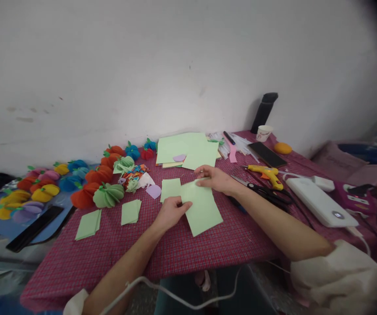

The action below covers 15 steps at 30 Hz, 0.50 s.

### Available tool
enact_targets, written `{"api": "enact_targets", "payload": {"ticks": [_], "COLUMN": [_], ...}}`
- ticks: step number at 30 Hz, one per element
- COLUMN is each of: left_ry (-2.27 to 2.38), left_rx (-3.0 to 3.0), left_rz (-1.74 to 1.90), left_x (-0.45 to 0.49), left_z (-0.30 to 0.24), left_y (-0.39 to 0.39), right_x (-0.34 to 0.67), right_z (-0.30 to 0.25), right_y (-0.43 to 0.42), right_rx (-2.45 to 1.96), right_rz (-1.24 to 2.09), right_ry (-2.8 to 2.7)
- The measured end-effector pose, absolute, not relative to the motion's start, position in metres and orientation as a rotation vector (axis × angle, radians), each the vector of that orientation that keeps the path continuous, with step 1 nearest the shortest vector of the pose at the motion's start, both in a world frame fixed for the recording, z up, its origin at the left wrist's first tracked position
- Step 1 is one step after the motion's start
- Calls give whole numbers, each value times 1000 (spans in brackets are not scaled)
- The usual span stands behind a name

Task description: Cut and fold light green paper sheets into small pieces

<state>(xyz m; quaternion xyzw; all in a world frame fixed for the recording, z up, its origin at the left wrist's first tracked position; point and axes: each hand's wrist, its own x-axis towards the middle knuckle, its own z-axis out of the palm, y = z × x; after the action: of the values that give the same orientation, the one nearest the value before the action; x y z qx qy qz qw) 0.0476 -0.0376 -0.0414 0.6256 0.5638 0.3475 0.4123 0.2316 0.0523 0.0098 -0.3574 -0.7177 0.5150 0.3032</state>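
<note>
A pale green sheet of paper [204, 215] lies at a slant in front of me on the table. My left hand [174, 211] is closed at its left edge, thumb on top of the sheet. At the top edge of the same sheet, my right hand [215, 178] has its fingers curled and the thumb on the paper. Just left of the sheet is a stack of smaller green pieces [170, 188], partly covered. Two more small green stacks, one in the middle [130, 212] and one farther left [88, 225], lie on the cloth.
Large green sheets [188, 146] lie by the wall. Left are colourful paper pumpkins [99, 175] and a heap of paper scraps [136, 177]. To the right are black-handled scissors [270, 194], a yellow glue gun [269, 174], a phone [267, 154], a white power bank [321, 202] and a paper cup [264, 132].
</note>
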Motion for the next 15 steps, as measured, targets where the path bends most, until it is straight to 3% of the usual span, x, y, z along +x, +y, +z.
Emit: {"api": "enact_targets", "payload": {"ticks": [6, 15], "left_ry": [1320, 1225], "left_rx": [1282, 1194], "left_rz": [1067, 1142], "left_x": [40, 33], "left_z": [-23, -17], "left_y": [-36, -34], "right_x": [250, 239], "right_z": [2, -14], "right_y": [61, 31], "right_rx": [-855, -777], "right_rz": [1629, 1819], "right_ry": [-1467, -1767]}}
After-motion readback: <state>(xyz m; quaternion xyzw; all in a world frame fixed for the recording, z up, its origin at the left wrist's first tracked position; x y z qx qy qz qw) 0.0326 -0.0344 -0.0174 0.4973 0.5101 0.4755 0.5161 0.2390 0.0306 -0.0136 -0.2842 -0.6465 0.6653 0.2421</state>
